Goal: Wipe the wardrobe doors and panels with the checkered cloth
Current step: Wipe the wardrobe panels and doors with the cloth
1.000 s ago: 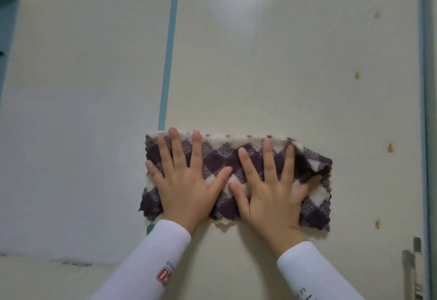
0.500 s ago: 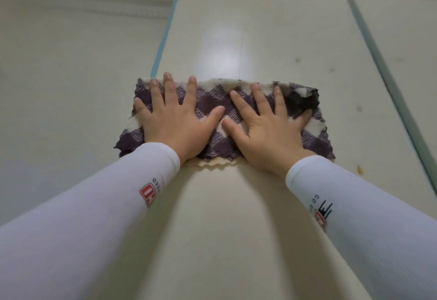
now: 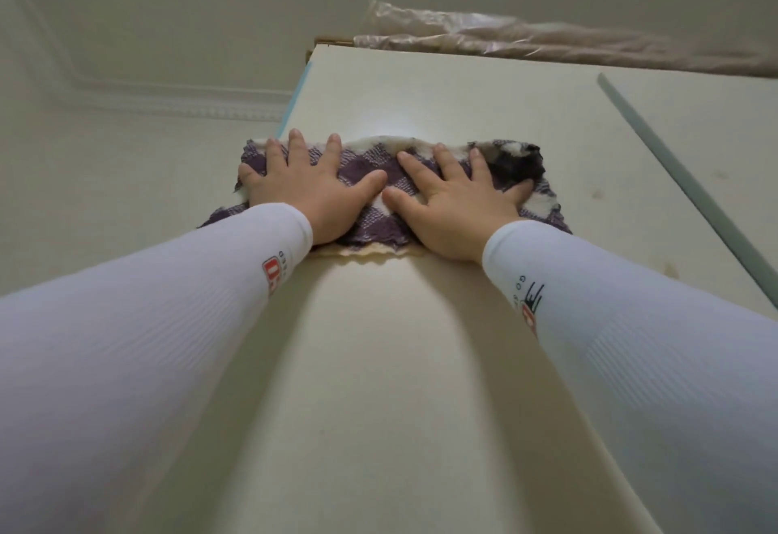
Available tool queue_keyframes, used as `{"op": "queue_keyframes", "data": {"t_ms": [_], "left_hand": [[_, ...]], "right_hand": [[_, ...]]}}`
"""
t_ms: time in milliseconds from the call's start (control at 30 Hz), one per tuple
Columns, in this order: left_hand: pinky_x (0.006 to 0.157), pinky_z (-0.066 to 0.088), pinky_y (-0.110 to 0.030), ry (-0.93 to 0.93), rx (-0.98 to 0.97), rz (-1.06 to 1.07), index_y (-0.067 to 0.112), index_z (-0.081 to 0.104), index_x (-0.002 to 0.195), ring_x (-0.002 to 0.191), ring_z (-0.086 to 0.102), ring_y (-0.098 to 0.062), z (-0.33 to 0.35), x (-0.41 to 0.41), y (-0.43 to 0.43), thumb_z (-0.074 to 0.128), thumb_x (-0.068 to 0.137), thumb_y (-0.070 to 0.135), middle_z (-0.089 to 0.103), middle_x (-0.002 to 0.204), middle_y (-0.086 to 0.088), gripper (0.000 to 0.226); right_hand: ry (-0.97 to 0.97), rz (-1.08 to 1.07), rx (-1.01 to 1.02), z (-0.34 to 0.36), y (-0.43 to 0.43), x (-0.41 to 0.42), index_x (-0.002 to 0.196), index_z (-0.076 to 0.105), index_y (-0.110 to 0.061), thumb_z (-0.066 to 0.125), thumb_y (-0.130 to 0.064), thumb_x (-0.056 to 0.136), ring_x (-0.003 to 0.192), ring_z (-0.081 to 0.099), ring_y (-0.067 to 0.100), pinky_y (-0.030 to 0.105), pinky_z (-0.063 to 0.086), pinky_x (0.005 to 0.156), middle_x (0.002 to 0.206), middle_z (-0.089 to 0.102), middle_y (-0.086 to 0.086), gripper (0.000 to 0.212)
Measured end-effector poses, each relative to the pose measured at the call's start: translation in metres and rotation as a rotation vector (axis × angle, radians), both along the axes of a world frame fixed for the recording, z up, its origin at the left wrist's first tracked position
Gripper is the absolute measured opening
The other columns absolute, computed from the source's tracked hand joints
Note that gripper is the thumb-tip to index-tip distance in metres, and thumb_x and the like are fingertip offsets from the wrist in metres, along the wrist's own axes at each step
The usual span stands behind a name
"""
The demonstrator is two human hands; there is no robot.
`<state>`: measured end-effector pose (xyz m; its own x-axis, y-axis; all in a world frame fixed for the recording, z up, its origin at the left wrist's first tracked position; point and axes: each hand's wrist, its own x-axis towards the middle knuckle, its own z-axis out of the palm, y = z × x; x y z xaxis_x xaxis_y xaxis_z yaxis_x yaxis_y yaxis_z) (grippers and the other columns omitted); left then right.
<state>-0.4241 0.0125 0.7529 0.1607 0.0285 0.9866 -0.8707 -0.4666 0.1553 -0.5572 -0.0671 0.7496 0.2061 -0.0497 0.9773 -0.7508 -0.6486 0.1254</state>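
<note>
Head camera looked steeply up a cream wardrobe door [image 3: 379, 365], and both arms reached up it in white sleeves, the left sleeve [image 3: 147, 323] and the right sleeve [image 3: 631, 323] each bearing a small red and black logo near the cuff. The checkered cloth [image 3: 362, 161], purple and cream and folded into a wide band, lay flat against the upper part of the door, below its top edge. The left hand [image 3: 303, 192] pressed on the cloth's left half and the right hand [image 3: 454, 205] on its right half. Both hands were flat, with straight, spread fingers pointing up the door and nothing gripped. The two thumbs pointed towards each other, close together, with a little cloth showing between them. The cloth's left end lay over a pale blue strip [image 3: 297, 100] that ran down the door's left edge, while its upper right corner was bunched and dark beside the right hand's little finger. A cream wavy hem peeked out below the wrists. To the right, a grey strip [image 3: 682, 180] ran down the panel, and a few faint brownish marks [image 3: 669, 270] sat between it and the right sleeve. Crumpled clear plastic [image 3: 547, 39] lay along the wardrobe's top, and a moulded cornice [image 3: 168, 102] crossed the wall at left.
</note>
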Motion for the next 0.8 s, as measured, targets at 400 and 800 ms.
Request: {"op": "queue_keyframes", "data": {"t_ms": [400, 800], "left_hand": [[0.111, 0.002, -0.056, 0.009, -0.011, 0.043, 0.036, 0.003, 0.147, 0.144, -0.003, -0.030, 0.021, -0.068, -0.043, 0.015, 0.077, 0.080, -0.002, 0.158, -0.006, 0.083], [0.110, -0.003, -0.059, -0.056, 0.063, -0.023, 0.035, 0.000, 0.148, 0.143, -0.010, -0.032, 0.025, -0.184, -0.117, 0.017, 0.079, 0.079, -0.008, 0.157, -0.008, 0.083]], "right_hand": [[-0.001, 0.030, -0.024, 0.020, -0.046, -0.069, 0.144, 0.003, -0.050, 0.014, -0.070, 0.088, 0.143, -0.015, 0.026, 0.074, -0.008, 0.100, 0.158, -0.007, -0.011, 0.061], [-0.062, -0.041, 0.019, 0.012, -0.118, -0.184, 0.145, -0.001, -0.047, 0.011, -0.071, 0.087, 0.144, -0.011, 0.025, 0.060, -0.004, 0.110, 0.158, -0.008, -0.007, 0.063]]}}
